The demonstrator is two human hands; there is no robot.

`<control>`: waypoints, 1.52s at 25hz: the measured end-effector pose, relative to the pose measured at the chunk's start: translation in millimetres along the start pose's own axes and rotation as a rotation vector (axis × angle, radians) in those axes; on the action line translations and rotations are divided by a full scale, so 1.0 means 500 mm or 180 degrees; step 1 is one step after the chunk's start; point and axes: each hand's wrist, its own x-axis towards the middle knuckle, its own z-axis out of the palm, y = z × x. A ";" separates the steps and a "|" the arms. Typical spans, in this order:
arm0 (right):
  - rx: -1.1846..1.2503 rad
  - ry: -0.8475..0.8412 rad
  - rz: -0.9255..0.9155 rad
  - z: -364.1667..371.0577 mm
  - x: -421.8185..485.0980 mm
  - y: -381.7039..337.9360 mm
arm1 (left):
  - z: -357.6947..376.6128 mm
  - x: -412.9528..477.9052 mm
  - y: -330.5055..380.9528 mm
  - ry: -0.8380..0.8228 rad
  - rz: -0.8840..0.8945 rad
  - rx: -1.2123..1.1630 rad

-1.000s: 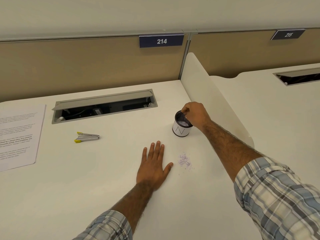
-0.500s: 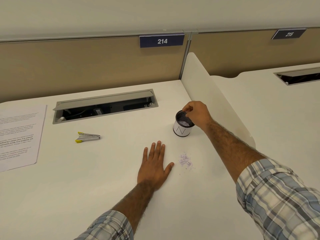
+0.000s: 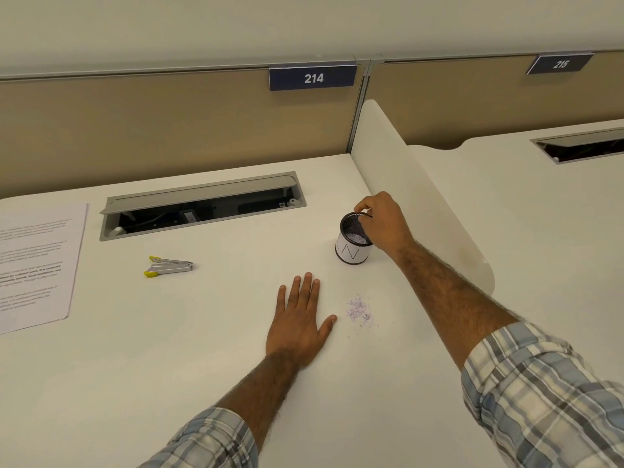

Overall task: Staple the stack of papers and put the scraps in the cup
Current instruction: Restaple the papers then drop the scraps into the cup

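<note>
Pinch by pinch, needed to ease open curled right hand (image 3: 383, 221), grip unreadable, low over cup (image 3: 351, 253), then gather leftover scraps (image 3: 360, 310) beside flat, spread left hand (image 3: 297, 324).

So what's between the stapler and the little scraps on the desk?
The left hand, lying flat on the desk, as the head view shows.

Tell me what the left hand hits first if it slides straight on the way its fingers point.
Bare desk lies ahead of the left hand; its fingertips would probably pass just left of the cup, though the thumb side might clip it. Otherwise, the back panel.
</note>
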 end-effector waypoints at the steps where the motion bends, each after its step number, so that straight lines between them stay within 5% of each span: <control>1: 0.0088 0.0157 -0.0143 0.001 -0.019 -0.005 | -0.001 0.000 0.001 -0.0011 -0.0004 -0.0003; 5: 0.0349 0.0755 -0.0747 0.023 -0.166 0.008 | -0.003 0.001 0.002 0.0013 0.0005 -0.0006; 12: -0.1654 -0.0710 -0.1426 0.151 -0.516 0.177 | -0.001 0.008 0.003 -0.0003 -0.0034 -0.0020; 16: -0.1850 -0.0912 -0.1625 0.165 -0.520 0.200 | 0.001 0.005 0.003 -0.0003 -0.0044 -0.0020; 30: -0.1798 -0.0805 -0.0688 0.156 -0.340 0.196 | 0.004 0.005 0.002 0.0007 -0.0050 0.0014; 38: -0.1631 -0.0199 0.1086 0.180 -0.540 0.182 | 0.000 0.005 0.007 -0.0006 -0.0066 0.0034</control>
